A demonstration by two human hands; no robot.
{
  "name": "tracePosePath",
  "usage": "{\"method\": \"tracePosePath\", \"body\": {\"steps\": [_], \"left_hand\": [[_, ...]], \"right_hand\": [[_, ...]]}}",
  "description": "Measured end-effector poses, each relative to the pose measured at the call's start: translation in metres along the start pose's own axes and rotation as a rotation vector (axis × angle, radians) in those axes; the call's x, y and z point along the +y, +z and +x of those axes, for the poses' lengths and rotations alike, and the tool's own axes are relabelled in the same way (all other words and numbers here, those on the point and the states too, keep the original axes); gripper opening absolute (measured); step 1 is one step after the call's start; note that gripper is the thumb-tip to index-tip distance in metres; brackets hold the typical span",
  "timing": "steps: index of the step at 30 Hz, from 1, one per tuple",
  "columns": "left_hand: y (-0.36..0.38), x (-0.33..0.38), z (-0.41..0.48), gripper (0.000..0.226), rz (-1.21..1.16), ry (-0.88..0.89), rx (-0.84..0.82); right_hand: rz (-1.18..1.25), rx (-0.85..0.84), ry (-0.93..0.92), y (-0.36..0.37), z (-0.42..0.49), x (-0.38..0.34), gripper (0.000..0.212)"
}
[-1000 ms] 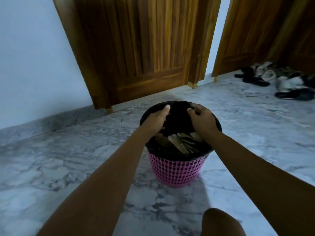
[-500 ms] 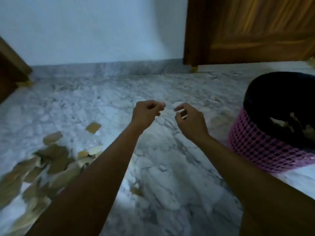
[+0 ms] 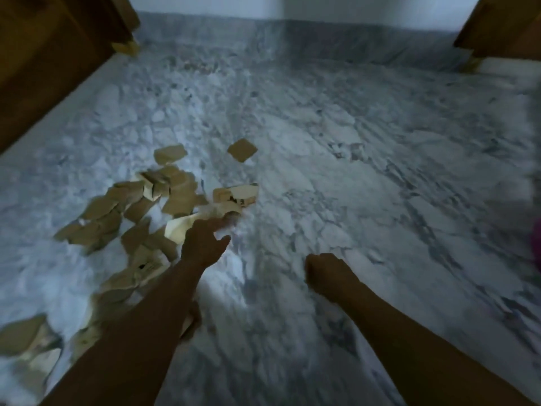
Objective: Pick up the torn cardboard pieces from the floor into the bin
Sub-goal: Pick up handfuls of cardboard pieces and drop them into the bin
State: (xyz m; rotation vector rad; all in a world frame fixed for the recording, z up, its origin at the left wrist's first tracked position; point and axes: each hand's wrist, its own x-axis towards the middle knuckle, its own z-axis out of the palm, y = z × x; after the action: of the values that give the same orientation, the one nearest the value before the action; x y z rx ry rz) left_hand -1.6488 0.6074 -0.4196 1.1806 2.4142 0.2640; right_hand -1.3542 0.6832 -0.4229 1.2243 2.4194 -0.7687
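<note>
Several torn cardboard pieces (image 3: 140, 206) lie scattered over the left half of the marble floor, with one square piece (image 3: 242, 150) apart from the rest, farther out. My left hand (image 3: 202, 244) stretches over the near edge of the pile, fingers spread, holding nothing; its fingertips are close to a pale printed piece (image 3: 235, 194). My right hand (image 3: 328, 272) hovers to the right above bare floor, fingers curled in, with nothing visible in it. Only a pink sliver of the bin (image 3: 537, 247) shows at the right edge. The frame is motion-blurred.
A brown wooden door (image 3: 44, 54) stands along the left side, and a second wooden door frame (image 3: 503, 27) is at the top right. A grey marble skirting and white wall run across the back. More cardboard scraps (image 3: 23, 338) lie at the lower left.
My view has swung left from the bin to the cardboard pile. The left hand has opened and reached toward the pieces; the right hand has dropped lower, still curled.
</note>
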Motion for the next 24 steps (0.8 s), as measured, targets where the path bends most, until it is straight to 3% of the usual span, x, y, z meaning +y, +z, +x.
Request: {"method": "tracePosePath", "body": {"steps": [6, 8, 12, 17, 22, 24], "left_hand": [[0.003, -0.03, 0.035, 0.08, 0.139, -0.029, 0.019], [0.005, -0.033, 0.038, 0.069, 0.205, -0.022, -0.014], [0.0, -0.041, 0.03, 0.029, 0.291, 0.126, 0.139], [-0.021, -0.05, 0.029, 0.022, 0.008, 0.092, 0.18], [-0.03, -0.05, 0.028, 0.054, -0.183, 0.122, 0.339], [-0.034, -0.047, 0.026, 0.065, -0.285, 0.163, 0.29]], "right_hand": [[0.001, -0.145, 0.112, -0.007, 0.019, 0.004, 0.018], [-0.025, -0.198, 0.132, -0.013, 0.023, -0.002, 0.027], [0.048, -0.216, 0.142, -0.047, 0.038, -0.033, 0.024], [0.16, -0.089, 0.072, -0.101, 0.085, -0.09, 0.013], [0.263, 0.078, -0.007, -0.107, 0.133, -0.123, 0.014], [0.302, 0.111, -0.021, -0.099, 0.143, -0.129, 0.016]]}}
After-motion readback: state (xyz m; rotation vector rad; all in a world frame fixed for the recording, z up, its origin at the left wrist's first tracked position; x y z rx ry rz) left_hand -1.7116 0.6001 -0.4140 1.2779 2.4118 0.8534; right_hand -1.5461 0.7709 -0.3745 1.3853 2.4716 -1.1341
